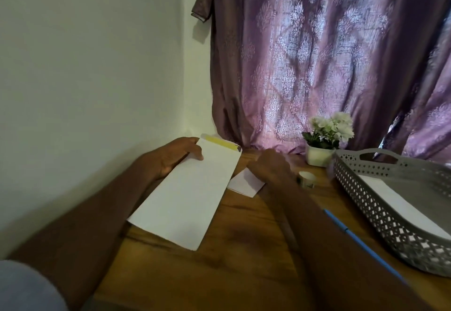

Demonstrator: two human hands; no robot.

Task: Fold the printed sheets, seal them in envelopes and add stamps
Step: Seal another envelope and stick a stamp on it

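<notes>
While your left hand [175,156] holds the envelope [188,196] by its upper left edge, thumb curled over the front and the other fingers behind it, the flap end with its yellow adhesive strip [220,142] sits just past your fingertips. Your right hand [268,166] rests on the folded sheet [245,183] lying on the table [244,249]; its fingers curl down, but whether they pinch the paper cannot be told.

Risk: the envelope mouth appears closed, so the sheet's corner could catch on it and crumple. A one-sided hold may let the envelope twist.

Nearby: a small tape roll [307,178] just right of your right-hand knuckles, a flower pot [319,155] beyond it, a blue pen [361,242] beside your right forearm, a grey basket [380,203] further right. None appears to block the insertion.
</notes>
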